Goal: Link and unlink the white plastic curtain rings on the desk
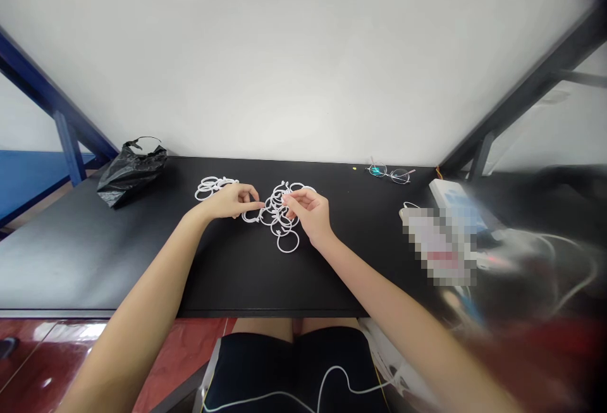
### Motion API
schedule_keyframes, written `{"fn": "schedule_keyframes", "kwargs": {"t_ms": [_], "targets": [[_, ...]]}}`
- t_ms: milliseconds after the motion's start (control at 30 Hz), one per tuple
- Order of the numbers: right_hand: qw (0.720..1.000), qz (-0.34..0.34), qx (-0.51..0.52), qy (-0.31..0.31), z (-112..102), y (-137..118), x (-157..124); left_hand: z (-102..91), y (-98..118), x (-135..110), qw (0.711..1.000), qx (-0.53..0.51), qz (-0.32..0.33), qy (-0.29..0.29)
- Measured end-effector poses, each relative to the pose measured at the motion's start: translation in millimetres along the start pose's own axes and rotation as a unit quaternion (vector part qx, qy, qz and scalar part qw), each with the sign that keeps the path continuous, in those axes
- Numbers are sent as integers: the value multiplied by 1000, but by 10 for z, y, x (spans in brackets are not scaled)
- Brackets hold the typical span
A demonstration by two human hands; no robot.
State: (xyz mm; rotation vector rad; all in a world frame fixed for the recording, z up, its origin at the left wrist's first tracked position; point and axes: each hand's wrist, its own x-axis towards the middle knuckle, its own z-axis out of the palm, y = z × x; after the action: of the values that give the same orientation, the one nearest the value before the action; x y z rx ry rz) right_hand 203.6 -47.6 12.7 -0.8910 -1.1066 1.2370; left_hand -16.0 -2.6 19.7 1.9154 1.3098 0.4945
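Observation:
A loose pile of thin white rings (281, 223), each with a small knob-like closure, lies on the black table (227, 274) between my hands. At the pile's right side, my right hand (310, 210) pinches one white ring between thumb and fingertips. My left hand (232, 201) is on the left side, palm down, fingers bent and thumb stretched toward the pile, with a small gap between thumb and index finger. One ring lies partly under its fingers. Behind my left wrist rests a second, smaller group of white rings (206, 188), partly covered by the hand.
A crumpled black plastic bag (133, 172) sits at the back left. Eyeglasses (389, 174) lie near the wall at the back right. Further right are a white box (446, 195), a blurred-out item (439, 248) and clear plastic with cables. A white cable (351, 388) crosses my lap.

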Motion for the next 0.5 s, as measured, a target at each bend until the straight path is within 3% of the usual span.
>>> {"fn": "schedule_keyframes", "kwargs": {"t_ms": [100,233,500], "targets": [[1000,5,-2,5,3,-12,-5,-4,18,-13,998,-44,-33,-18],[1000,13,-2,7,1,-16,-4,-4,-11,-11,994,-101,-30,-37],[1000,6,-1,5,-3,-2,1,35,-23,22,996,-83,-13,-25]]}}
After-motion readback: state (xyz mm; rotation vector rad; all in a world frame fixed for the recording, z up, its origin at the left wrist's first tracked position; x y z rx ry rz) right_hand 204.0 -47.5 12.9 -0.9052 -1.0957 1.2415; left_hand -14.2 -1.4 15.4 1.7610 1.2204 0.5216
